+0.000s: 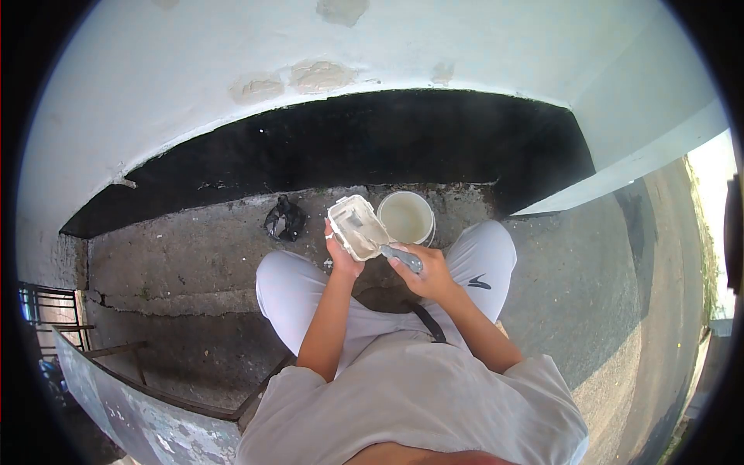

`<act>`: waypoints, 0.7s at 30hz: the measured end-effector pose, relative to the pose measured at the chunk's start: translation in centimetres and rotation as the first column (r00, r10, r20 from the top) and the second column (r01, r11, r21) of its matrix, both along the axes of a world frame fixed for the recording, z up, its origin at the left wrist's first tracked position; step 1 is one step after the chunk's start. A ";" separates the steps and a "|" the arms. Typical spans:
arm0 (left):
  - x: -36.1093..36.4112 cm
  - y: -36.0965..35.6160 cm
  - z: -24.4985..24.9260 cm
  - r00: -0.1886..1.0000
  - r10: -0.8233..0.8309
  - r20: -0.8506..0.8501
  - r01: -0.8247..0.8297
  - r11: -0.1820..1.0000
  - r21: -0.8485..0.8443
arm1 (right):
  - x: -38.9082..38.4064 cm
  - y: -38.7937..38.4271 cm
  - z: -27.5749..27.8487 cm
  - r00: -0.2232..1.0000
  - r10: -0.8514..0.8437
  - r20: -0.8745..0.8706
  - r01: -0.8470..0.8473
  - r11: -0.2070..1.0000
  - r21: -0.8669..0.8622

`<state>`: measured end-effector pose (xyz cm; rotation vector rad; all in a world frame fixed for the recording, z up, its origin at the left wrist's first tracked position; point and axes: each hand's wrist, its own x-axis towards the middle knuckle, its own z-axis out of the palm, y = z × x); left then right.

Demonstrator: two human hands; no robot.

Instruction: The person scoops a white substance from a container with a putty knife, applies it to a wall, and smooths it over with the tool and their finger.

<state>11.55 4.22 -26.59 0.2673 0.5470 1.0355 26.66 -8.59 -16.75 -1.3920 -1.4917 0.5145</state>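
Note:
My left hand (342,254) is wrapped round the side of a small off-white plastic tub (354,217), tilted so its inside faces me. Pale paste is smeared over its inner walls and base. In my right hand (431,277) is the grey handle of a putty knife (403,257); its working end reaches the tub's lower right corner, and the blade is mostly hidden there. Just beyond, a white bucket (431,229) stands on the ground, with something pale inside it. White smears mark the fingers of my left hand.
A black plastic bag (285,218) lies on the concrete to the left. Ahead rises a white wall (465,46) with a black lower band (372,139) and several rough beige patches (322,76). A low painted panel (147,403) with a metal frame is at lower left.

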 end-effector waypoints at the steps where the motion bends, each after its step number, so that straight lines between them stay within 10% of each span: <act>1: -0.2 -0.3 0.2 1.000 -0.003 0.031 0.004 1.000 -0.006 | 0.3 0.1 0.0 1.000 0.010 -0.023 -0.011 1.000 -0.026; 9: 0.4 -1.6 2.0 0.989 0.114 0.098 -0.114 0.993 -0.008 | 1.4 -1.2 -1.3 0.907 -0.041 -0.420 -0.008 0.993 -0.116; 18: 1.6 -1.5 3.5 0.977 0.078 0.199 -0.080 0.997 0.006 | 3.0 -0.6 -1.6 0.899 0.079 -0.432 -0.049 0.996 0.080; 21: 2.2 -1.4 4.6 0.981 0.105 0.162 -0.114 0.992 0.052 | 3.8 -0.4 0.3 0.730 0.008 -0.683 -0.039 0.999 -0.030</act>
